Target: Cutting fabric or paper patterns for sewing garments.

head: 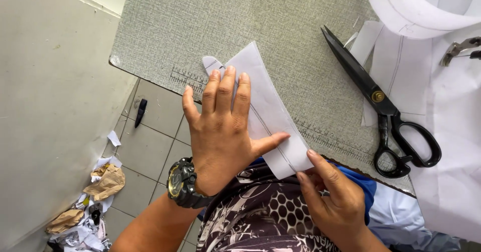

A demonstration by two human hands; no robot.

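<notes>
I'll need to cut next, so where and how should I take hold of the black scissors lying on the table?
Grip the scissors by the two black handle loops at the near end, close to the table edge, coming in from the right-hand side. The closed blades point away toward the far left, so the loops are the nearest, safest part, and they lie flat and uncovered on white fabric.

grey textured table with ruler marks along its edge, bearing folded white fabric piece, black scissors, white pattern pieces

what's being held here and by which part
A white fabric piece: left hand presses it flat mid-length on the table; right hand pinches its near end.
</notes>
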